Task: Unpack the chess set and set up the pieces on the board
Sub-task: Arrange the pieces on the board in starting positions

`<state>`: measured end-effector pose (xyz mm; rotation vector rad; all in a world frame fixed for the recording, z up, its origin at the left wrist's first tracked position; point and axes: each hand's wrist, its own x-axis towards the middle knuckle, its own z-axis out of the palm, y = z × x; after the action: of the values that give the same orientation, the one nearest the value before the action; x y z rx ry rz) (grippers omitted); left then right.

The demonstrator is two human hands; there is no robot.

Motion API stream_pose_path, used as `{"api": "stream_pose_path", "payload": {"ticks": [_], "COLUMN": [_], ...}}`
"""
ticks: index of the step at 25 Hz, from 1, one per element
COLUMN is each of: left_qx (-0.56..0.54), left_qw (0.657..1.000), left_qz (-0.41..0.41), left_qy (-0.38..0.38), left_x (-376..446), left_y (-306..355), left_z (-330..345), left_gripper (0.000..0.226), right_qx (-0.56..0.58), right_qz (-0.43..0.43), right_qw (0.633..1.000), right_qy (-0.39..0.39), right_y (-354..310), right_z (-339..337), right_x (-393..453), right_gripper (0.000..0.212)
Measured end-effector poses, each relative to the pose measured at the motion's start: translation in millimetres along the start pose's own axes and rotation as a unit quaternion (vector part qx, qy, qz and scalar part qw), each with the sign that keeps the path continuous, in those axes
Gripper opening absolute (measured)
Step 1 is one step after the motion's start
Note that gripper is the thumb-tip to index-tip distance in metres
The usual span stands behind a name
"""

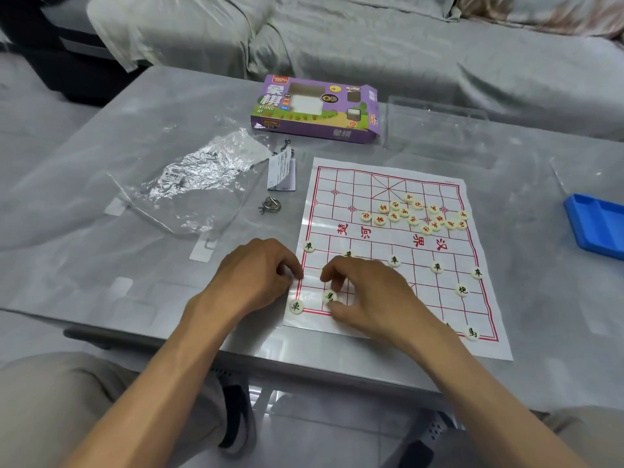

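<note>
Head view: grey table (135,136), sofa (371,38) behind; right fingers (337,282) pinch a piece (330,296), left fingers (290,268) curled.

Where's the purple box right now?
Head view: the purple box lies on the table beyond the board's far edge, right of the crumpled plastic bag.

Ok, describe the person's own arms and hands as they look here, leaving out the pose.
Both forearms are bare up to the frame's bottom edge, with no sleeves in view. The left hand and right hand wear no gloves, and no rings, watch or bracelet show on the visible fingers or wrists. No markings can be made out.
</note>
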<state>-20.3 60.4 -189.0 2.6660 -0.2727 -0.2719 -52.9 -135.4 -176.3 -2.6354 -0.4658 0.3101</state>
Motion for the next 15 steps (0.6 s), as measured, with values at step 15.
{"api": "stream_pose_path", "payload": {"ticks": [15], "left_qx": [0.006], "left_qw": [1.0], "left_qz": [0.001], "left_qy": [-0.011], "left_x": [-0.2], "left_y": [1.1], "left_z": [-3.0], "left_gripper": [0.021], "right_qx": [-0.013], "right_qz": [-0.031], "right_qw": [0.999], "right_qy": [-0.039], "right_y": [5.3], "right_z": [-5.4], "right_x": [-1.8], "right_gripper": [0.026]}}
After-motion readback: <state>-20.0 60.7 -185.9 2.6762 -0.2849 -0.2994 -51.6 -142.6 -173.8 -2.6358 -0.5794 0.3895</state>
